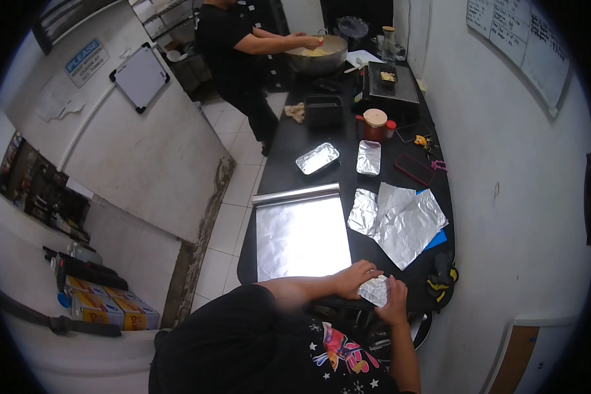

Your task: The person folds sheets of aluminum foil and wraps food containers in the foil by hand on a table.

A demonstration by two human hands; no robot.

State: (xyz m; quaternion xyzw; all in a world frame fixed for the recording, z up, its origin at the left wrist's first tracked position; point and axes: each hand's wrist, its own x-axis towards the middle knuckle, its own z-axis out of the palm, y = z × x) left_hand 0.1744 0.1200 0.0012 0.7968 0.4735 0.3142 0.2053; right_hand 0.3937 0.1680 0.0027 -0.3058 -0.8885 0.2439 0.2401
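Observation:
At the near edge of the black table, my left hand (pixel 354 278) and my right hand (pixel 394 301) hold a small foil-covered tray (pixel 375 290) between them, one at each side. Left of them a wide sheet of foil (pixel 302 236) lies unrolled, its roll (pixel 296 195) along the far end. Cut foil pieces (pixel 407 226) lie beyond my hands, over something blue (pixel 436 240). Two foil-covered trays (pixel 318 158) (pixel 369 157) rest farther up the table.
A co-worker (pixel 226 59) in black stands at the far left side, hands over a large metal bowl (pixel 318 58). A scale (pixel 391 88) bears a small filled tray. Black trays (pixel 324 113), a red container (pixel 373 128) and a phone (pixel 414 169) are on the table (pixel 279 150).

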